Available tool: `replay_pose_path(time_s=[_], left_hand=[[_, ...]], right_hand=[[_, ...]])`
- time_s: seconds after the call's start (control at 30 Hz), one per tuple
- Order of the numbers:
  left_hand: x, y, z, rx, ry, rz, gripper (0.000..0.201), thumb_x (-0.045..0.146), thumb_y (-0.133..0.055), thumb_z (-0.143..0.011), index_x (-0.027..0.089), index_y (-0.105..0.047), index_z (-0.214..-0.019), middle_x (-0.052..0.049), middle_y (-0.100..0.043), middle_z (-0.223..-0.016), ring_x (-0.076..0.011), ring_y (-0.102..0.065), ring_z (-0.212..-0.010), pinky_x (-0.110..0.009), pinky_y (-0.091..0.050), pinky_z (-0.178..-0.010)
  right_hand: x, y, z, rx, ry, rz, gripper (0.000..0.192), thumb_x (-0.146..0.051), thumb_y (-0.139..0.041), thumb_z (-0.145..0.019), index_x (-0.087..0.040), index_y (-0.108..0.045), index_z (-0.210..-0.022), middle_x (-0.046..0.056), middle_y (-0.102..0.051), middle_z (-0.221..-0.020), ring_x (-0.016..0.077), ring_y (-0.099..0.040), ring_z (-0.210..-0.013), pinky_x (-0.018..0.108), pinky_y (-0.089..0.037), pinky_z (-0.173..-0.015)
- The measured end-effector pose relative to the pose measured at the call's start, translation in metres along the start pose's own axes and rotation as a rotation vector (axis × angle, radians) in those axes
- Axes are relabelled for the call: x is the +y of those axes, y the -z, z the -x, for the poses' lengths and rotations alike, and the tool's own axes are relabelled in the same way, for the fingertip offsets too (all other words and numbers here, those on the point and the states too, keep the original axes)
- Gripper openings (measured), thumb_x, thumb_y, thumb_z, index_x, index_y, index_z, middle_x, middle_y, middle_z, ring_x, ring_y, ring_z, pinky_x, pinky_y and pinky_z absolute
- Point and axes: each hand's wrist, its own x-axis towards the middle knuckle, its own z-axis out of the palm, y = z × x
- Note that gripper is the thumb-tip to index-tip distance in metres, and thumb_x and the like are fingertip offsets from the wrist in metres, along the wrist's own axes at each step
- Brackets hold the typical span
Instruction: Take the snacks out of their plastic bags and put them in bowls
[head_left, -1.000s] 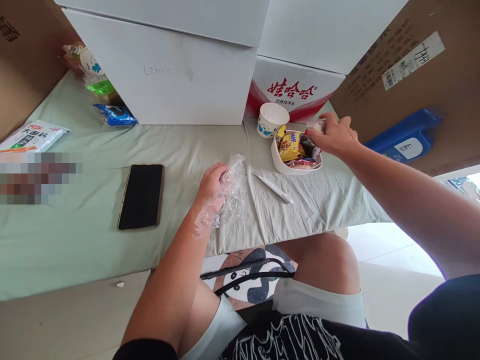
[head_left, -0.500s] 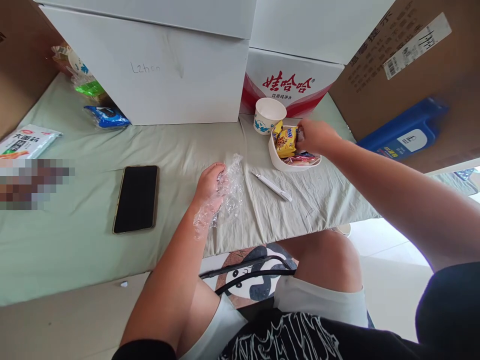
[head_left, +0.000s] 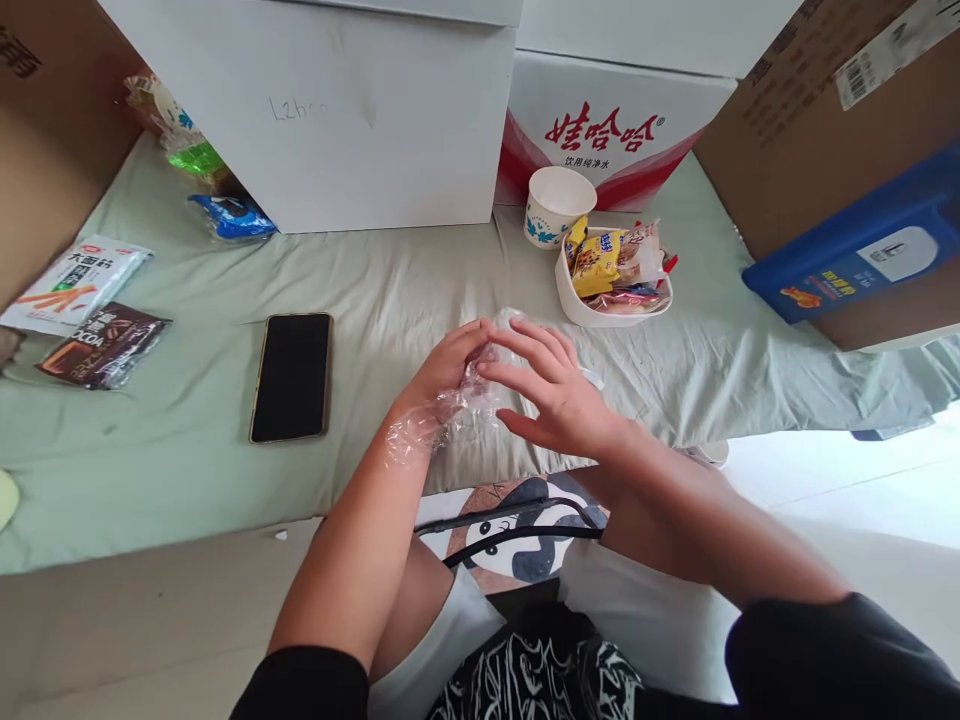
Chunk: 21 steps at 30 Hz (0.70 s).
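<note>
Pinching one clear plastic glove [head_left: 450, 405], left hand [head_left: 444, 368], right hand [head_left: 551, 390] fingers spread, one phone [head_left: 292, 376]

**Two hands meet on a clear plastic bag**

The left hand [head_left: 448, 365] grips crumpled clear plastic bag [head_left: 439, 415] on a green-sheeted bench [head_left: 187, 450]. The right hand [head_left: 551, 385], fingers [head_left: 525, 345] spread, touches the plastic. A black phone [head_left: 292, 376] lies to the left. Behind, a white bowl of snack packets [head_left: 613, 285] sits beside a paper cup [head_left: 559, 205].
</note>
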Motion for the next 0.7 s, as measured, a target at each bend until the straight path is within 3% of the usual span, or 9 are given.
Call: replay_pose_path(time_s=[0.07,0.17,0.27,0.33,0.4,0.47,0.57,0.63,0.7], left_hand=[[-0.004,0.001,-0.001,-0.044,0.043,0.006,0.029,0.022,-0.072,-0.087,0.018,-0.051,-0.069,0.004,-0.045,-0.059,-0.0049,-0.036,-0.047,-0.020,-0.027,-0.043],[-0.004,0.007,-0.006,-0.018,0.070,-0.004,0.031,0.030,-0.070,-0.089,0.019,-0.047,-0.071,0.007,-0.039,-0.055,-0.0032,-0.028,-0.040,-0.019,-0.017,-0.039],[0.007,0.016,-0.014,0.170,0.032,-0.001,0.035,0.034,-0.073,-0.087,0.021,-0.044,-0.072,0.009,-0.034,-0.053,-0.0025,-0.023,-0.037,-0.019,-0.014,-0.037],[0.017,0.022,-0.018,0.297,-0.016,-0.008,0.036,0.035,-0.074,-0.087,0.022,-0.044,-0.073,0.010,-0.031,-0.052,-0.0027,-0.021,-0.037,-0.019,-0.014,-0.037],[0.026,0.028,-0.020,0.346,-0.065,-0.035,0.035,0.039,-0.076,-0.085,0.022,-0.047,-0.075,0.010,-0.030,-0.051,-0.0032,-0.022,-0.038,-0.020,-0.016,-0.037],[0.030,0.032,-0.020,0.270,-0.091,-0.071,0.038,0.046,-0.081,-0.079,0.023,-0.051,-0.078,0.010,-0.034,-0.052,-0.0036,-0.025,-0.040,-0.020,-0.016,-0.037],[0.026,0.036,-0.018,0.037,-0.063,-0.155,0.054,0.053,-0.095,-0.057,0.023,-0.060,-0.086,0.009,-0.042,-0.057,-0.0029,-0.029,-0.042,-0.019,-0.013,-0.039],[0.020,0.035,-0.017,-0.047,-0.001,-0.260,0.061,0.045,-0.101,-0.047,0.021,-0.064,-0.089,0.009,-0.044,-0.058,-0.0021,-0.030,-0.043,-0.018,-0.012,-0.040],[0.014,0.033,-0.017,-0.035,0.036,-0.369,0.057,0.035,-0.102,-0.046,0.019,-0.066,-0.088,0.009,-0.044,-0.057,-0.0020,-0.030,-0.043,-0.018,-0.016,-0.040]], right_hand=[[-0.005,-0.019,0.005,0.063,-0.060,0.029,0.040,-0.019,-0.059,-0.094,-0.045,-0.073,-0.121,0.000,-0.077,-0.122,0.0302,-0.060,-0.138,0.060,-0.038,-0.120],[0.004,-0.024,0.012,0.142,-0.053,-0.001,0.027,-0.022,-0.059,-0.093,-0.044,-0.075,-0.092,-0.002,-0.077,-0.086,0.0273,-0.073,-0.110,0.057,-0.047,-0.108],[0.018,-0.012,0.020,0.217,-0.020,-0.057,0.021,-0.023,-0.059,-0.088,-0.039,-0.072,-0.082,-0.001,-0.071,-0.075,0.0261,-0.073,-0.094,0.054,-0.052,-0.096],[0.023,-0.002,0.025,0.202,-0.029,-0.126,0.020,-0.023,-0.058,-0.084,-0.038,-0.071,-0.080,0.000,-0.069,-0.073,0.0256,-0.072,-0.085,0.053,-0.054,-0.089],[0.024,0.007,0.030,0.174,-0.057,-0.216,0.018,-0.024,-0.057,-0.082,-0.038,-0.070,-0.079,0.001,-0.067,-0.072,0.0252,-0.070,-0.078,0.053,-0.056,-0.083],[0.024,0.015,0.034,0.244,-0.171,-0.269,0.018,-0.026,-0.056,-0.083,-0.036,-0.068,-0.076,0.004,-0.067,-0.076,0.0259,-0.069,-0.078,0.052,-0.057,-0.079],[0.031,0.022,0.034,0.521,-0.510,-0.276,0.018,-0.028,-0.051,-0.091,-0.033,-0.064,-0.080,0.007,-0.068,-0.089,0.0269,-0.069,-0.086,0.051,-0.058,-0.081],[0.042,0.024,0.031,0.678,-0.697,-0.386,0.016,-0.030,-0.047,-0.095,-0.032,-0.062,-0.093,0.007,-0.068,-0.098,0.0233,-0.067,-0.078,0.047,-0.059,-0.077],[0.055,0.023,0.028,0.713,-0.805,-0.540,0.022,-0.034,-0.044,-0.097,-0.032,-0.059,-0.113,0.006,-0.068,-0.110,0.0200,-0.068,-0.075,0.042,-0.059,-0.072]])
